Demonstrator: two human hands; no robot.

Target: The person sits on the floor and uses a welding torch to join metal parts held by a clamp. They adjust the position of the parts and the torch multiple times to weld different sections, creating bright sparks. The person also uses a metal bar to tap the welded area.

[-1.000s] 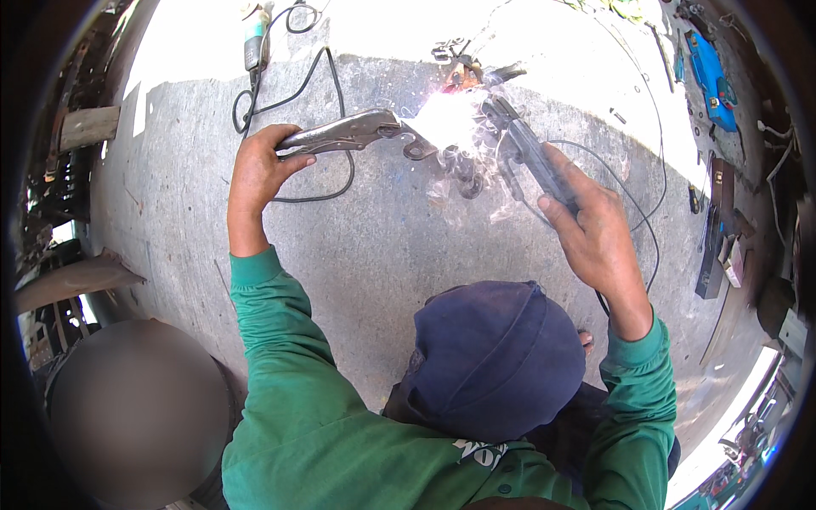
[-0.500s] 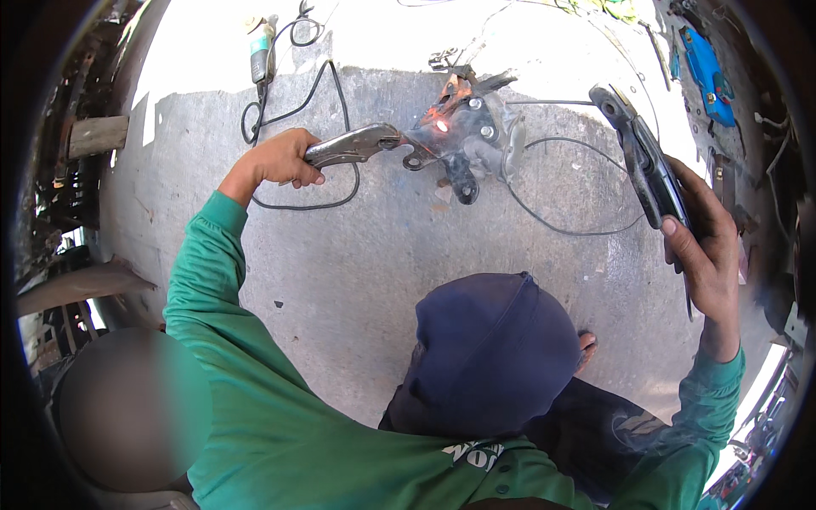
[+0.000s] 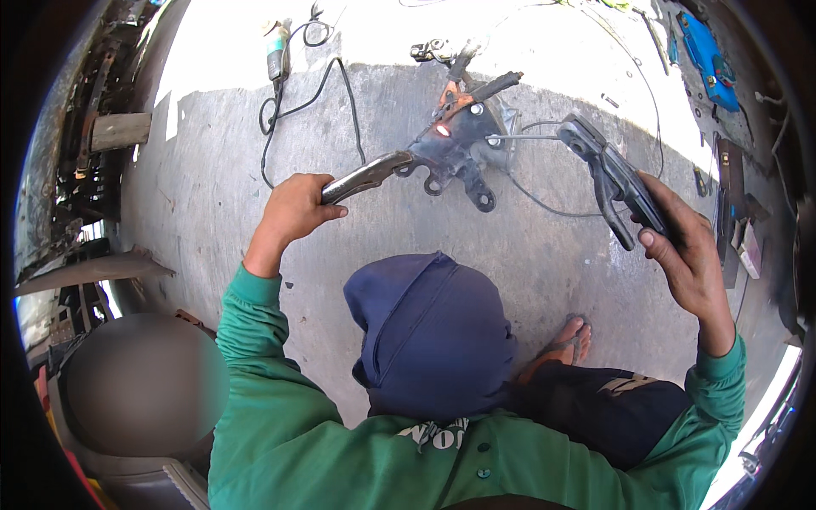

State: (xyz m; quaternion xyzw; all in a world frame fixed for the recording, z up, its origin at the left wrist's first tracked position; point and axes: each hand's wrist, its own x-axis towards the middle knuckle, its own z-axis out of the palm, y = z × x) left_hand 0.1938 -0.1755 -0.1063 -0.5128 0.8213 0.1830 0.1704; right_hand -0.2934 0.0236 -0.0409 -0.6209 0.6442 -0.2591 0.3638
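Observation:
My left hand [image 3: 297, 206] is closed round the handles of metal locking pliers [image 3: 367, 177]. Their jaws grip the edge of a dark metal bracket [image 3: 459, 153] with holes and lobed ends. A small spot on the bracket glows orange-red. At the upper right, an orange-coppery clamp [image 3: 455, 100] touches the bracket. My right hand [image 3: 687, 246] wraps round a black welding electrode holder [image 3: 616, 174]. From its jaw a thin grey electrode [image 3: 523, 137] points left, its end by a bolt head on the bracket; whether they touch I cannot tell.
An angle grinder [image 3: 275, 55] with a looping black cord lies on the concrete floor [image 3: 340, 255] at the upper left. A blue case [image 3: 707, 64] sits at the upper right. A dark blue cloth cap [image 3: 433, 331] covers the lower middle, near a sandalled foot [image 3: 571, 340].
The electrode holder has swung left and down, and its electrode now shows plainly. Smoke round the bracket has thinned. My left hand and the pliers have shifted right and down in the view.

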